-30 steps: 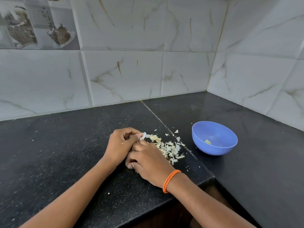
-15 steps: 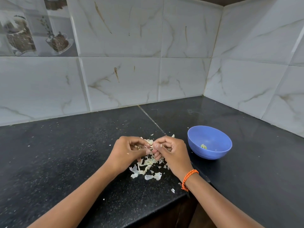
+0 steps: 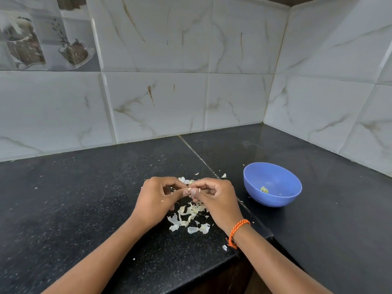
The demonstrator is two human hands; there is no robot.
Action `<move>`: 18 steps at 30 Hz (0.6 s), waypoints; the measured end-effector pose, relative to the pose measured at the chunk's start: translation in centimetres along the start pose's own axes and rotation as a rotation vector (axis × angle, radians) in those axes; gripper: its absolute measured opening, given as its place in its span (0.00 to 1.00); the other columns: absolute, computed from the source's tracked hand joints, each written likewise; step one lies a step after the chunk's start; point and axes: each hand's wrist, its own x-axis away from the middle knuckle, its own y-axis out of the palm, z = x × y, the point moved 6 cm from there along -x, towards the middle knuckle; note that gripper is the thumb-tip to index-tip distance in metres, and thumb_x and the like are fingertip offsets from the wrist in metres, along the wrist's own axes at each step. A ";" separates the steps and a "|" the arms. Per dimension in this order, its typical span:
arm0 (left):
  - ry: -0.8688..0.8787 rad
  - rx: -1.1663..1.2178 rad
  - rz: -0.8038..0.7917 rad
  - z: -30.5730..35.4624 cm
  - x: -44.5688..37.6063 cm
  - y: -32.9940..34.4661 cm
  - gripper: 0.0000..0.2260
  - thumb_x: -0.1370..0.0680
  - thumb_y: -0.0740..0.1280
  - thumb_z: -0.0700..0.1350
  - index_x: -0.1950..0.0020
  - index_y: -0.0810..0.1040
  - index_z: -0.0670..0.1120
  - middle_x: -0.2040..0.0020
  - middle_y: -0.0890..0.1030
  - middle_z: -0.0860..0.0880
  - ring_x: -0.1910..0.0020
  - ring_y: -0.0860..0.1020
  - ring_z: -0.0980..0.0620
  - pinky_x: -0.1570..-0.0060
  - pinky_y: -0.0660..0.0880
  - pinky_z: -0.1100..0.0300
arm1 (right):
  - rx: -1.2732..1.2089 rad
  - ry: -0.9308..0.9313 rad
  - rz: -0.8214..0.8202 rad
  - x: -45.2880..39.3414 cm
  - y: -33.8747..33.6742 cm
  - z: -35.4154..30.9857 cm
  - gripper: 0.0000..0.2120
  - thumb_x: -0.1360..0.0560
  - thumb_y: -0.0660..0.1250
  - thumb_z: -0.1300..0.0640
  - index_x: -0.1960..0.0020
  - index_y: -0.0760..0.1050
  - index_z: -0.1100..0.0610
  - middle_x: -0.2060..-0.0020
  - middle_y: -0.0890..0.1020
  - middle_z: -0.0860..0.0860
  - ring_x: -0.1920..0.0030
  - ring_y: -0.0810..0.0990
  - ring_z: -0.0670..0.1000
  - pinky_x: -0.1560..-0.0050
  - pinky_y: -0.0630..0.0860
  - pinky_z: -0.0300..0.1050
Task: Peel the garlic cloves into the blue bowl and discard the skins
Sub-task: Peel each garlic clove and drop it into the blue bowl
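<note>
both hands (image 3: 188,193) lifted slightly; blue bowl (image 3: 272,184) holds one peeled clove (image 3: 264,189).

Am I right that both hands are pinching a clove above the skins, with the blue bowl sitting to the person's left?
Not quite: the head view shows the blue bowl to the person's right, beyond the right hand. The rest stands: the left hand and right hand pinch a clove above the skins.

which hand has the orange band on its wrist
The right hand, the one nearer the blue bowl. An orange band circles its wrist; the left hand has a bare wrist.
</note>
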 end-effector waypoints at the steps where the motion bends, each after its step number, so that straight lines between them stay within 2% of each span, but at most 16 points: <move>1: -0.001 0.004 -0.016 -0.3 0.0 -0.1 0.04 0.21 0.78 0.50 0.56 0.88 0.56 0.66 0.86 0.54 0.72 0.80 0.47 0.65 0.75 0.54 | 0.039 -0.011 0.003 -0.2 0.1 -0.1 0.04 0.23 0.76 0.64 0.50 0.88 0.58 0.59 0.89 0.50 0.60 0.88 0.51 0.55 0.86 0.45; 3: 0.004 -0.059 -0.031 -0.9 -0.3 -0.2 0.04 0.21 0.78 0.50 0.55 0.88 0.58 0.63 0.87 0.56 0.71 0.79 0.48 0.64 0.77 0.50 | 0.137 -0.047 -0.011 -0.6 0.3 -0.4 0.04 0.24 0.77 0.64 0.51 0.88 0.57 0.60 0.88 0.47 0.60 0.87 0.47 0.56 0.84 0.40; 6: -0.004 -0.136 -0.013 -2.0 -0.5 -0.3 0.05 0.22 0.78 0.50 0.56 0.88 0.60 0.63 0.86 0.58 0.69 0.77 0.48 0.64 0.75 0.46 | 0.255 -0.108 -0.054 -1.2 0.9 -1.0 0.04 0.26 0.79 0.62 0.53 0.89 0.55 0.61 0.88 0.45 0.58 0.87 0.44 0.56 0.83 0.37; 9: -0.024 -0.162 0.025 -2.9 -0.7 -0.7 0.06 0.21 0.77 0.49 0.56 0.87 0.60 0.63 0.85 0.60 0.70 0.76 0.55 0.66 0.72 0.53 | 0.416 -0.161 -0.107 -2.0 1.7 -0.9 0.05 0.24 0.76 0.62 0.53 0.88 0.53 0.60 0.87 0.46 0.60 0.85 0.47 0.56 0.84 0.43; 11: -0.028 -0.144 0.058 -3.2 -0.8 -0.9 0.06 0.20 0.76 0.48 0.53 0.87 0.61 0.61 0.86 0.60 0.69 0.77 0.57 0.65 0.72 0.57 | 0.720 -0.277 -0.241 -2.4 2.8 -0.5 0.07 0.20 0.71 0.62 0.50 0.87 0.54 0.57 0.84 0.49 0.56 0.82 0.49 0.54 0.81 0.47; 13: -0.024 -0.089 0.100 -3.4 -0.9 -1.2 0.09 0.20 0.76 0.47 0.46 0.86 0.62 0.60 0.86 0.58 0.70 0.75 0.58 0.65 0.75 0.58 | 1.003 -0.446 -0.424 -2.0 4.3 -0.3 0.08 0.20 0.68 0.67 0.47 0.83 0.57 0.55 0.80 0.51 0.51 0.78 0.51 0.53 0.80 0.48; 16: -0.018 -0.046 0.132 -3.3 -0.9 -1.1 0.12 0.19 0.74 0.45 0.39 0.85 0.61 0.63 0.84 0.55 0.71 0.73 0.57 0.64 0.76 0.54 | 1.145 -0.574 -0.560 -1.7 5.0 -1.6 0.11 0.24 0.69 0.72 0.48 0.80 0.58 0.54 0.79 0.53 0.50 0.76 0.53 0.55 0.81 0.49; 18: -0.012 -0.055 0.137 -3.3 -0.9 -1.1 0.12 0.19 0.74 0.44 0.40 0.85 0.60 0.64 0.84 0.55 0.71 0.74 0.56 0.63 0.77 0.54 | 1.197 -0.589 -0.557 -2.6 4.5 -3.0 0.12 0.21 0.66 0.71 0.43 0.79 0.58 0.50 0.79 0.53 0.46 0.75 0.53 0.50 0.80 0.50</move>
